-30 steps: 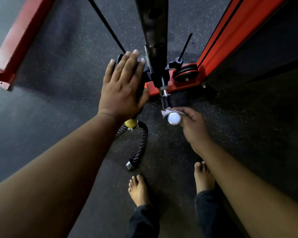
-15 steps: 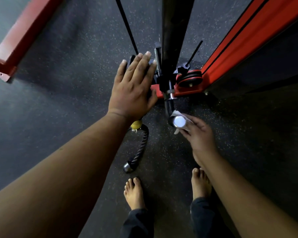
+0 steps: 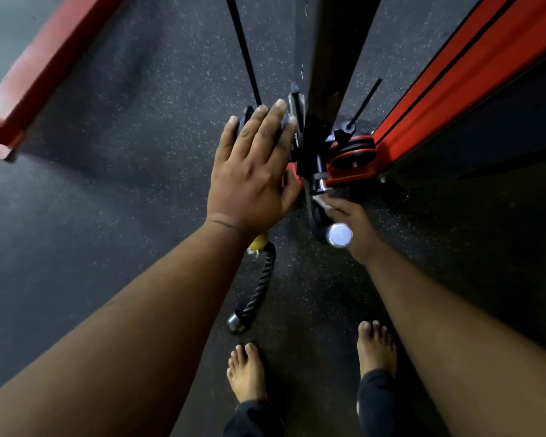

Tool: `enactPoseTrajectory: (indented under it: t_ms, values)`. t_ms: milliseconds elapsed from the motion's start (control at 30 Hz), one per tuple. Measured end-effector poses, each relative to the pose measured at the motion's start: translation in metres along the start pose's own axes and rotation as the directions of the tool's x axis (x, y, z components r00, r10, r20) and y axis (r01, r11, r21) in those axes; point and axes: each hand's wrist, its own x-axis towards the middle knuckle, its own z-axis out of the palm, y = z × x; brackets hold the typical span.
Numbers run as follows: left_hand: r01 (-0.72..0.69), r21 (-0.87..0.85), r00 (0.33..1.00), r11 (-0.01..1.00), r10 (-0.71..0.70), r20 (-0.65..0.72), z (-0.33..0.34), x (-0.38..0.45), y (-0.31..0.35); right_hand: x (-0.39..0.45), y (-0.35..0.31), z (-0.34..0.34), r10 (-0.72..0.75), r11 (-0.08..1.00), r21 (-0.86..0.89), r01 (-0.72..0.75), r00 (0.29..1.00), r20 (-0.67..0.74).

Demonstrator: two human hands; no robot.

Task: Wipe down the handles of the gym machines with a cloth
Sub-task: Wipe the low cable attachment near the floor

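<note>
A black machine handle with a shiny round end cap (image 3: 339, 235) points toward me from the black upright post (image 3: 334, 74). My right hand (image 3: 353, 225) grips the handle's black shaft with a small white cloth (image 3: 320, 201) pressed under the fingers, close to the chrome collar. My left hand (image 3: 252, 171) lies flat with straight fingers against a black bracket on the left side of the post. Most of the cloth is hidden under my right fingers.
A braided rope handle (image 3: 257, 291) with a yellow ball and metal end lies on the dark speckled floor by my bare feet (image 3: 246, 370). The red machine frame (image 3: 454, 80) runs up right, with a pulley (image 3: 355, 149) at its base. A red bar (image 3: 35, 70) lies far left.
My right hand has slid with the cloth from the handle's capped end up the shaft toward the collar. My left hand stays flat on the bracket.
</note>
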Motion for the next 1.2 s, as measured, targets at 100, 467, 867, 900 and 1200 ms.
enactPoseTrajectory:
  t_ms: [100, 467, 867, 900, 1200]
  values:
    - [0.006, 0.007, 1.000, 1.000, -0.006, 0.021, -0.003, 0.001, 0.000, -0.037, 0.004, -0.016, 0.078, 0.993, 0.086, -0.084, 0.995, 0.067]
    - [-0.028, 0.010, 1.000, 1.000, 0.027, 0.013, -0.001, 0.000, -0.008, 0.012, -0.047, -0.046, -0.266, 0.159, -0.691, 0.705, 0.704, 0.658]
    - [0.001, 0.018, 1.000, 1.000, 0.000, -0.019, 0.005, 0.000, -0.005, 0.045, -0.054, -0.026, 0.097, 0.013, -0.633, 0.774, 0.629, 0.771]
    - [0.001, 0.019, 1.000, 1.000, -0.001, -0.007, 0.004, 0.000, -0.004, 0.046, -0.061, -0.036, 0.068, 0.028, -0.628, 0.777, 0.626, 0.777]
    - [0.025, 0.020, 1.000, 0.999, -0.025, 0.003, 0.003, 0.001, 0.003, 0.052, -0.040, -0.026, -0.226, 0.411, -0.760, 0.503, 0.864, 0.450]
